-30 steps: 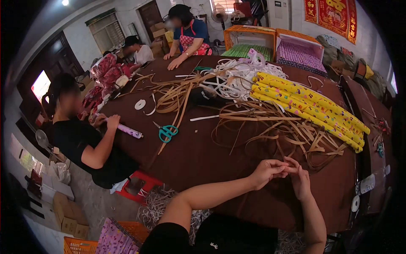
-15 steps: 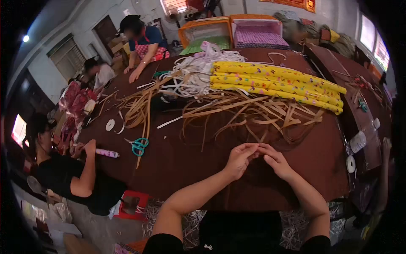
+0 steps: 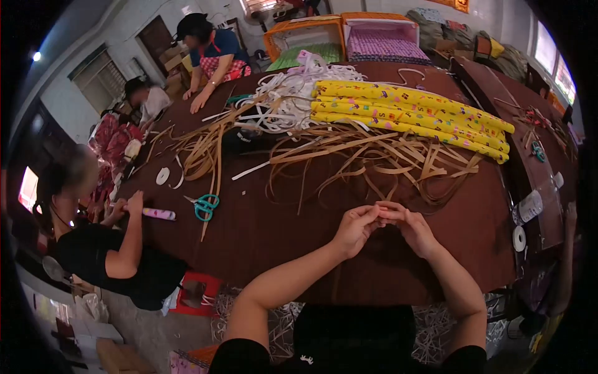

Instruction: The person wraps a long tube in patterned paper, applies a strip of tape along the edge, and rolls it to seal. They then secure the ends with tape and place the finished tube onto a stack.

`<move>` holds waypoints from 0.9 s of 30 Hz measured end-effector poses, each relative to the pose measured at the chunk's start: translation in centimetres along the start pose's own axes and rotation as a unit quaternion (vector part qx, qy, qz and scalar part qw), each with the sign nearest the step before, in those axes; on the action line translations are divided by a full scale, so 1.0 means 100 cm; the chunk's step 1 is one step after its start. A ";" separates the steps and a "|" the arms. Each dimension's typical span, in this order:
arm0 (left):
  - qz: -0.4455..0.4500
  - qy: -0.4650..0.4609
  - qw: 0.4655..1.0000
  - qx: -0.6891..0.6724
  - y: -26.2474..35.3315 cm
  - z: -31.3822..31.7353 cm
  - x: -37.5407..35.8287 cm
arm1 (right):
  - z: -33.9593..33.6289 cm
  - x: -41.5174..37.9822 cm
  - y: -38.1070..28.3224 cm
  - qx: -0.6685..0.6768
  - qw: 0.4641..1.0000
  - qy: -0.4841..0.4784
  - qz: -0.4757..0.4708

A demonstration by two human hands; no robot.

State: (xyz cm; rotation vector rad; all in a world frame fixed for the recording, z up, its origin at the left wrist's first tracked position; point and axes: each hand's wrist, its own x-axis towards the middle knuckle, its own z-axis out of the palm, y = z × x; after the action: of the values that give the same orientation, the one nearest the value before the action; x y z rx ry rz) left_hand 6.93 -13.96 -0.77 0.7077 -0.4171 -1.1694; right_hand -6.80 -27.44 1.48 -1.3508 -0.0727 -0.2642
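My left hand (image 3: 356, 229) and my right hand (image 3: 412, 229) meet at the fingertips above the brown table (image 3: 249, 249), close to its near edge. The fingers of both are bent and pressed together. Anything small between them is hidden from me. Just beyond my hands lies a loose tangle of tan strips (image 3: 374, 161). Behind that, several yellow patterned rolls (image 3: 405, 115) lie side by side, with a heap of white strips (image 3: 283, 96) at their left end. Teal-handled scissors (image 3: 204, 207) rest left of my hands, on a tan strip.
At the left edge a person in black (image 3: 103, 255) grips a pink patterned roll (image 3: 159, 214). Another person (image 3: 218, 59) leans on the far side. A white tape roll (image 3: 162, 176) lies nearer the left; a plastic bottle (image 3: 529, 207) is at right. Orange crates (image 3: 305, 26) stand behind.
My view has shifted slightly. My hands stay joined at the fingertips, with the right fingers a little higher over the left ones. The person at left has turned the head somewhat.
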 end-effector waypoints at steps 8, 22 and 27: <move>0.001 -0.022 0.998 -0.051 -0.004 -0.004 0.004 | 0.003 0.001 0.000 0.035 0.999 0.005 0.010; 0.001 -0.023 0.999 -0.043 -0.002 -0.001 0.003 | 0.003 0.001 -0.001 0.039 0.999 0.021 0.026; 0.006 -0.040 0.998 -0.038 0.002 0.001 0.001 | 0.007 0.002 -0.003 0.036 0.998 0.040 0.035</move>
State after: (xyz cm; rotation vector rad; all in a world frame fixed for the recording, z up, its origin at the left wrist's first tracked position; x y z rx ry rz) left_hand 7.02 -14.06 -0.54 0.5932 -0.4421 -1.1993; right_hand -6.63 -26.80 2.00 -1.2681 0.0320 -0.2535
